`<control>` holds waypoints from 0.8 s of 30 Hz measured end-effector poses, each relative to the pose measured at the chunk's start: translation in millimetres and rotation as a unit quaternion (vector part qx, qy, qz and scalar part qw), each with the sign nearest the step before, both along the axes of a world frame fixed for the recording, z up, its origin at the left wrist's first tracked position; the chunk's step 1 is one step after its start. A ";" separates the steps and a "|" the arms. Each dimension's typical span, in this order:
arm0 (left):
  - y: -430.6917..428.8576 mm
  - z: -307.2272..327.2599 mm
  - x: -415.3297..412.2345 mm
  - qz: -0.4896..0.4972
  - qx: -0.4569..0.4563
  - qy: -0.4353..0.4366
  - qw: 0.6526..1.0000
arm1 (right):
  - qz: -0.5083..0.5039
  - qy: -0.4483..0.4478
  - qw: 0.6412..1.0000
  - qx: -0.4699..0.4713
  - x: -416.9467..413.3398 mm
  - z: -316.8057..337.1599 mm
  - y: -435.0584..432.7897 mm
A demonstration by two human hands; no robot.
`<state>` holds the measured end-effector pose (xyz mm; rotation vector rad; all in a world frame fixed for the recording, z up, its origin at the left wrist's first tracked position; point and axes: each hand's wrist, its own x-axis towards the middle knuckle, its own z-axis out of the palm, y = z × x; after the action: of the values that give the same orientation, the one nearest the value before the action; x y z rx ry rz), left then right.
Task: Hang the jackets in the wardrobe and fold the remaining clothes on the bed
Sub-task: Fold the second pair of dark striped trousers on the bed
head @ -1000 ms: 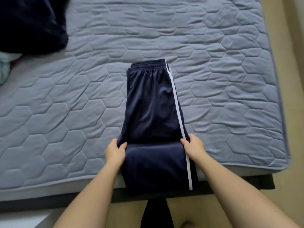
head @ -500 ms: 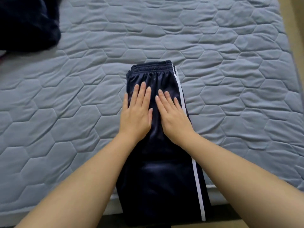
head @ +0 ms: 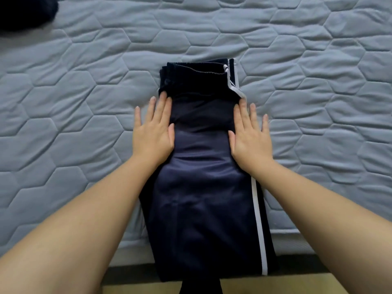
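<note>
Left hand (head: 153, 134) and right hand (head: 251, 139) slid apart, flat, seemingly pressing one folded garment (head: 201, 198).

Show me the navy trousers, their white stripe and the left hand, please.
navy trousers (head: 203, 187): head view, middle of the fabric.
white stripe (head: 257, 219): head view, lower stretch.
left hand (head: 152, 134): head view, back of the hand.

My feed is evenly lit by soft, diffuse light, with only faint shadows on the quilt (head: 84, 124) beside the forearms and a dull sheen on the navy trousers (head: 203, 187). The wide lens bows the hexagon stitching toward the edges. The fingertips of the left hand (head: 152, 132) look slightly smeared, and the dark garment (head: 21, 13) at far left is featureless black.
</note>
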<state>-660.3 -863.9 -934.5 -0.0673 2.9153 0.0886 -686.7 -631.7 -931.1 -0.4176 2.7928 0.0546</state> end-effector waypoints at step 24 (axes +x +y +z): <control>75.3 58.4 256.2 0.444 0.376 0.000 0.814 | -0.278 -0.131 0.899 -0.312 229.4 56.8 72.9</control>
<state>-404.1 -788.6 -876.1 -1.2428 2.3428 1.3330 -457.4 -558.8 -874.3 0.2438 2.4863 -0.9636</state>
